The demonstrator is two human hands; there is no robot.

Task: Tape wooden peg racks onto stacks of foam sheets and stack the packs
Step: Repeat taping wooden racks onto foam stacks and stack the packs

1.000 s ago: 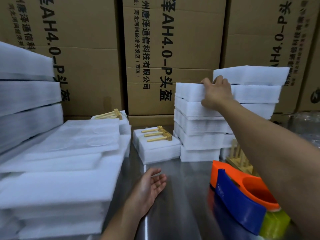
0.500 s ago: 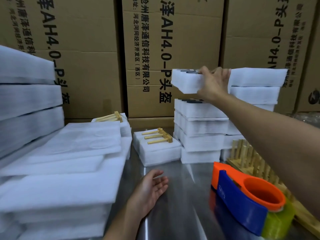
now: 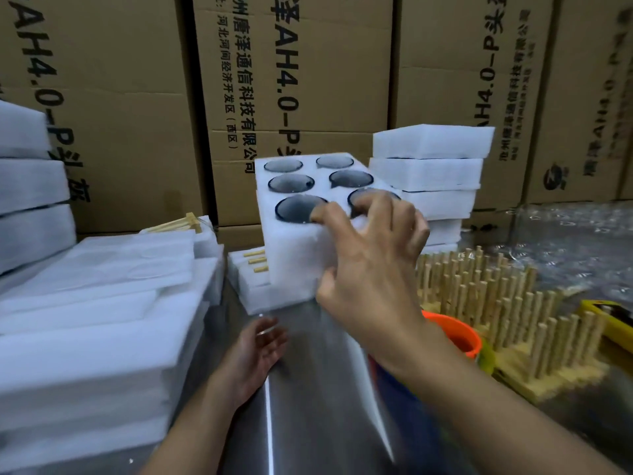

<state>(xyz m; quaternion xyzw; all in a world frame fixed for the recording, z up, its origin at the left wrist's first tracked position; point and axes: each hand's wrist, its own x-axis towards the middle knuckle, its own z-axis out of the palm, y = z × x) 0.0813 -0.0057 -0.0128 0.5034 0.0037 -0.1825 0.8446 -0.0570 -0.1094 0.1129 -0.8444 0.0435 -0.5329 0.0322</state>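
My right hand (image 3: 371, 269) grips a white foam block (image 3: 301, 241) with several round dark pockets in its top, holding it in the air above the metal table (image 3: 308, 423). Fingers hook into the near pockets and the thumb presses the block's front face. My left hand (image 3: 255, 354) lies palm up and relaxed on the table below, holding nothing. Behind the block sits a finished foam pack with a wooden peg rack (image 3: 255, 260) on it, partly hidden. Wooden peg racks (image 3: 507, 303) stand on the right.
A stack of foam blocks (image 3: 431, 173) stands at the back right. Flat foam sheets (image 3: 96, 323) are piled on the left, with taller foam stacks (image 3: 30, 186) behind. An orange and blue tape dispenser (image 3: 455, 337) sits under my right arm. Cardboard boxes (image 3: 308, 80) wall the back.
My right hand has lifted the top foam block off the back stack and brought it toward me and down, tilted so its round pockets show. My left hand stayed on the table.
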